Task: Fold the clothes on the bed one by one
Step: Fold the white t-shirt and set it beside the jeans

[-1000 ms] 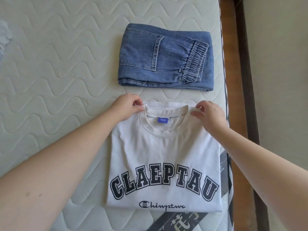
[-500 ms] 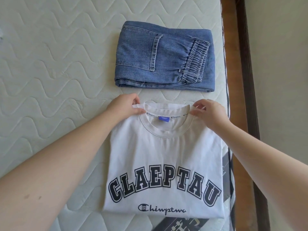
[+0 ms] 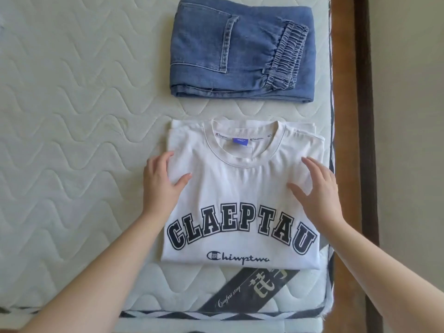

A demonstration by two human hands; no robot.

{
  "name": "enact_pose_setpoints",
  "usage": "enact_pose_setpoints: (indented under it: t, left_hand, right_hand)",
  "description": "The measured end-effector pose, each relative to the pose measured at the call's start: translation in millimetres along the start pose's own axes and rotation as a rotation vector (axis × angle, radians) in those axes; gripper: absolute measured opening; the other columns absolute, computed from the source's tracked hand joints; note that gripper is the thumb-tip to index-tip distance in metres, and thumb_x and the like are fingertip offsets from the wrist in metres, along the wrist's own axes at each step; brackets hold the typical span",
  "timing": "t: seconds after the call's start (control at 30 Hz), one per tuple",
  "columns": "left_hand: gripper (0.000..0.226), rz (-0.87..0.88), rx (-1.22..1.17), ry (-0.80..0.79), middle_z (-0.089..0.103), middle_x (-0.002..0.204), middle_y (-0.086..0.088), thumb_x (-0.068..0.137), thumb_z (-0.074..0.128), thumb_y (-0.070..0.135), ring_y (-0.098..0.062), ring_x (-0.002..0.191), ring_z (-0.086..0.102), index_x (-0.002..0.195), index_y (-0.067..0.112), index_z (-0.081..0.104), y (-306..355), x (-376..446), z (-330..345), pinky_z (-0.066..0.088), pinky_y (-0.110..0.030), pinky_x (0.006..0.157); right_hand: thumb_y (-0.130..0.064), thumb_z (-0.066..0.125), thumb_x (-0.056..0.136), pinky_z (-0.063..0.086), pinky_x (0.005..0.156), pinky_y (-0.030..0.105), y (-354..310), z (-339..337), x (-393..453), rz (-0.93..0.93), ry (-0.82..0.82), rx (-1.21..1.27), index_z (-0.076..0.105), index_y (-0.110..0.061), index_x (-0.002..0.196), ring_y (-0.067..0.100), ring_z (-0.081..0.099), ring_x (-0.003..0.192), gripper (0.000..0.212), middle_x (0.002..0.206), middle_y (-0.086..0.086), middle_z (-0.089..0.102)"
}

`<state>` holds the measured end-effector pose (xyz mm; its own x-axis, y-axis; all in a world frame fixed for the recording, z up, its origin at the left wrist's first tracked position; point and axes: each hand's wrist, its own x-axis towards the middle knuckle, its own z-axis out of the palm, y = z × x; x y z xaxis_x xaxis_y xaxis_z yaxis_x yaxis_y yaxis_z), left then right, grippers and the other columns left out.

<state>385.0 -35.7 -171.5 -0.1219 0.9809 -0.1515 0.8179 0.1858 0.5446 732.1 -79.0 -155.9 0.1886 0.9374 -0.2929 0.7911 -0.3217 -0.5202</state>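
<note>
1. Setting: a quilted mattress (image 3: 72,140) with wavy stitching fills the view; a wooden frame (image 3: 341,92) runs along its right edge, with a pale wall beyond.
2. Task things: a white tee (image 3: 240,193) lies folded into a rectangle by the mattress's right edge, near its front corner, collar away from me, dark block lettering facing up. Folded jeans (image 3: 242,51) lie just beyond it, apart from it, their elastic cuff showing on top.
3. Grip: I see my left hand (image 3: 159,186) resting flat on the tee's left edge, fingers straight and spread, holding nothing. My right hand (image 3: 317,188) lies near the right edge, fingers straight; whether it presses or hovers, I cannot tell.
4. Step: I judge the tee's fold complete and this a smoothing pass. Next I would need to find another unfolded garment; none shows here.
5. Materials: the tee is soft, limp jersey with a ribbed collar; the jeans are stiffer denim with thick seams. A dark label (image 3: 249,292) sits on the mattress below the tee.
</note>
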Motion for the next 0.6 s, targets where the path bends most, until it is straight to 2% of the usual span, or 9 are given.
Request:
enact_pose_setpoints:
  t: [0.1, 0.17, 0.2, 0.27, 0.33, 0.4, 0.47, 0.53, 0.6]
  left_hand:
    - [0.054, -0.37, -0.264, 0.014, 0.062, 0.115, -0.01, 0.079, 0.082, 0.023, -0.026, 0.104, 0.062, 0.123, 0.008, 0.055, -4.1, -45.0, 6.2, 0.046, -0.032, 0.089]
    - [0.044, -0.506, -0.256, 0.02, 0.067, 0.103, -0.006, 0.082, 0.079, 0.031, -0.026, 0.094, 0.064, 0.114, 0.009, 0.058, -10.6, -68.7, 8.7, 0.046, -0.032, 0.079]
    - [0.038, -0.527, -0.229, 0.012, 0.068, 0.096, -0.006, 0.084, 0.076, 0.034, -0.027, 0.089, 0.064, 0.108, 0.01, 0.059, -15.6, -79.1, 9.0, 0.044, -0.033, 0.074]
    - [0.03, -0.559, -0.204, -0.022, 0.067, 0.083, -0.006, 0.088, 0.071, 0.038, -0.029, 0.078, 0.063, 0.093, 0.011, 0.06, -25.7, -97.1, 6.3, 0.04, -0.034, 0.066]
    - [0.041, -0.558, -0.15, -0.117, 0.066, 0.075, -0.011, 0.092, 0.063, 0.044, -0.032, 0.072, 0.061, 0.082, 0.005, 0.058, -37.7, -115.2, 3.9, 0.04, -0.039, 0.063]
    - [0.046, -0.531, -0.071, -0.232, 0.065, 0.073, -0.013, 0.094, 0.058, 0.046, -0.032, 0.071, 0.061, 0.082, 0.002, 0.06, -47.5, -131.3, 2.8, 0.045, -0.041, 0.066]
    - [0.042, -0.55, -0.141, -0.297, 0.066, 0.076, -0.01, 0.095, 0.059, 0.045, -0.027, 0.066, 0.065, 0.085, 0.004, 0.06, -52.9, -144.7, 0.5, 0.051, -0.038, 0.063]
    - [0.041, -0.595, -0.296, -0.304, 0.064, 0.071, -0.007, 0.095, 0.06, 0.042, -0.015, 0.05, 0.064, 0.086, 0.002, 0.056, -55.6, -153.2, -0.1, 0.052, -0.029, 0.049]
    - [0.04, -0.584, -0.336, -0.26, 0.059, 0.058, 0.004, 0.094, 0.061, 0.044, -0.006, 0.042, 0.056, 0.084, 0.006, 0.056, -61.1, -158.5, -2.8, 0.045, -0.019, 0.041]
  right_hand:
    - [-0.03, 0.07, 0.089, 0.023, 0.119, 0.041, 8.3, 4.2, -35.9, 0.095, -0.048, 0.032, 0.035, -0.022, 0.149, 0.018, 0.024, 0.143, 0.071, 0.154, -0.001, 0.033]
    - [-0.03, 0.072, 0.087, 0.027, 0.116, 0.043, 11.5, 8.4, -57.0, 0.235, -0.019, 0.079, 0.033, -0.023, 0.149, 0.019, 0.025, 0.141, 0.073, 0.152, -0.001, 0.033]
    - [-0.03, 0.073, 0.086, 0.033, 0.112, 0.042, 12.3, 10.7, -67.3, 0.306, 0.006, 0.109, 0.034, -0.024, 0.147, 0.02, 0.031, 0.136, 0.073, 0.146, 0.0, 0.036]
    - [-0.034, 0.074, 0.084, 0.046, 0.091, 0.036, 16.2, 14.7, -86.9, 0.426, 0.063, 0.187, 0.043, -0.023, 0.138, 0.019, 0.049, 0.118, 0.063, 0.125, -0.002, 0.048]
    - [-0.045, 0.07, 0.085, 0.047, 0.072, 0.031, 22.0, 17.4, -105.6, 0.535, 0.052, 0.239, 0.05, -0.022, 0.125, 0.02, 0.06, 0.101, 0.05, 0.108, -0.005, 0.057]
    - [-0.058, 0.061, 0.086, 0.05, 0.067, 0.035, 28.0, 20.0, -120.9, 0.595, -0.066, 0.173, 0.055, -0.018, 0.113, 0.021, 0.063, 0.087, 0.048, 0.097, -0.003, 0.063]
    - [-0.062, 0.056, 0.087, 0.048, 0.059, 0.038, 34.2, 20.6, -132.8, 0.599, -0.15, 0.117, 0.054, -0.012, 0.093, 0.022, 0.058, 0.068, 0.05, 0.082, 0.005, 0.062]
    - [-0.057, 0.056, 0.09, 0.049, 0.058, 0.041, 37.9, 18.1, -137.4, 0.594, -0.159, 0.158, 0.053, -0.007, 0.087, 0.026, 0.057, 0.065, 0.05, 0.08, 0.012, 0.062]
    - [-0.051, 0.059, 0.091, 0.054, 0.062, 0.045, 41.1, 13.1, -138.1, 0.56, -0.139, 0.221, 0.056, -0.006, 0.092, 0.031, 0.062, 0.07, 0.046, 0.085, 0.012, 0.065]
